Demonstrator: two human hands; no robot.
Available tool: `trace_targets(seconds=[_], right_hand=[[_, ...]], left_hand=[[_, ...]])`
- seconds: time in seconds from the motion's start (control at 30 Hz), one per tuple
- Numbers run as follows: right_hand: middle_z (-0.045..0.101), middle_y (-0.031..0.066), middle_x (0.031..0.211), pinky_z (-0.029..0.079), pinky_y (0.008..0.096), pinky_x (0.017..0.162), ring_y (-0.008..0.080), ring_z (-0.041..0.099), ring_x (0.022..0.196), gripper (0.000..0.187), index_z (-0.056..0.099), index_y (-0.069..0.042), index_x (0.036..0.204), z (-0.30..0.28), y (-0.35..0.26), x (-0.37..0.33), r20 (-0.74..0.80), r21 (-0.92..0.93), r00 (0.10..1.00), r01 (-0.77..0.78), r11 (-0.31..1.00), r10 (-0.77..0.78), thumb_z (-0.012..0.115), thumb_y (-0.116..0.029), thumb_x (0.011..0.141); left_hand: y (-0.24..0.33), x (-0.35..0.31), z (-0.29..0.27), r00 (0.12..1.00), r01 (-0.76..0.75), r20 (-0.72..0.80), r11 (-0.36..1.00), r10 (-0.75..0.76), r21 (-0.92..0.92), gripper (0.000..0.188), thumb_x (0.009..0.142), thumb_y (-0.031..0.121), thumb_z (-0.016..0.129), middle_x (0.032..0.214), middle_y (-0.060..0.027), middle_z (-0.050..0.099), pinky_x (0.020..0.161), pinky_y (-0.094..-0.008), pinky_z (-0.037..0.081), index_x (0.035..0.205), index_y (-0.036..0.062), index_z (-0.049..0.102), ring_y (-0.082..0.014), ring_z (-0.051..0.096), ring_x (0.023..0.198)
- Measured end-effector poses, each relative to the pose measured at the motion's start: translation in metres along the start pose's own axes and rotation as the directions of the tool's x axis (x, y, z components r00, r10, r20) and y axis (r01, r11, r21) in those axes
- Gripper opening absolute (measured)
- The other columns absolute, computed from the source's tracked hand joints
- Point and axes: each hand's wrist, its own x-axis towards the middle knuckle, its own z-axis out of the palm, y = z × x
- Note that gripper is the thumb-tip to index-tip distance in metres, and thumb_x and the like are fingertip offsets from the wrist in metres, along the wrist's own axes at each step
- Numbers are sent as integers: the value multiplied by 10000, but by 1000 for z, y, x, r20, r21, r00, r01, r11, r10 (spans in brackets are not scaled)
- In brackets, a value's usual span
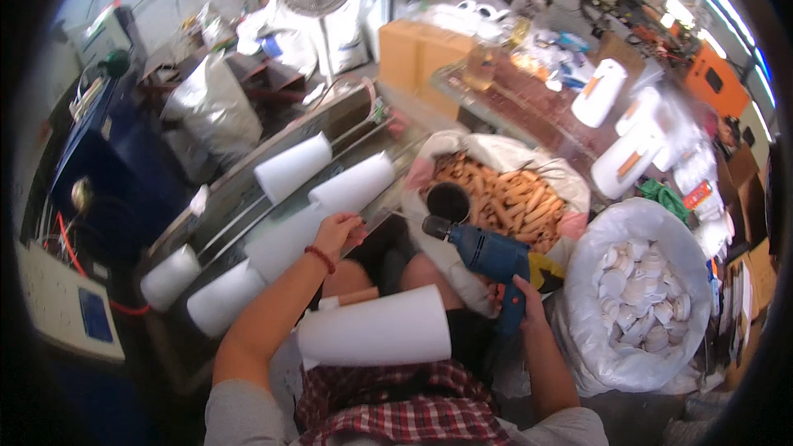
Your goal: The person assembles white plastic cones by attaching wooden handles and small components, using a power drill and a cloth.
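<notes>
My right hand (531, 304) is wrapped round the grip of a blue power drill (487, 252), whose thin bit points to the left. Just short of the bit is my left hand (337, 235), wearing a red bead bracelet, with its fingers curled together; whatever they hold, if anything, is too small to make out. Across my lap lies a white tapered jug body (376, 329) on its side, with an orange-brown handle (351, 296) along its far side. A dark round cup (448, 201) sits at the sack's edge beyond the drill.
Ahead stands a sack of orange-brown handles (512, 198). At right, a plastic-lined bag (578, 314) holds white caps. Several white jug bodies (293, 167) lie on a railed bench at left. White jugs with handles (600, 92) stand on the red-brown table (529, 107).
</notes>
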Motion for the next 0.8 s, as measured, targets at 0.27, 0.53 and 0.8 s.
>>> trace_targets(seconds=[0.27, 0.53, 0.8], right_hand=[[646, 183, 929, 521, 325, 580, 265, 654, 769, 497, 518, 49, 1140, -7, 27, 20, -3, -27, 994, -106, 994, 106, 566, -360, 861], [641, 190, 946, 525, 326, 586, 273, 654, 771, 541, 495, 56, 1162, -14, 25, 24, 18, -96, 995, -96, 991, 98, 587, -371, 841], [652, 183, 925, 540, 332, 594, 264, 668, 777, 549, 506, 48, 1152, -17, 23, 28, 38, -74, 992, -120, 990, 123, 631, -365, 812]], left_hand=[[-37, -9, -27, 991, 131, 30, 967, -128, -219, 197, 871, 154, 616, 959, -68, 640, 680, -270, 512, 1038, 60, 568, -163, 629, 809], [-43, 10, -15, 990, 138, 67, 946, -123, -295, 166, 887, 132, 594, 960, -91, 647, 664, -259, 531, 1026, 47, 563, -154, 642, 797], [-35, 20, -3, 992, 123, 52, 961, -113, -248, 165, 881, 148, 604, 923, -47, 648, 637, -239, 513, 1027, 77, 577, -121, 628, 759]])
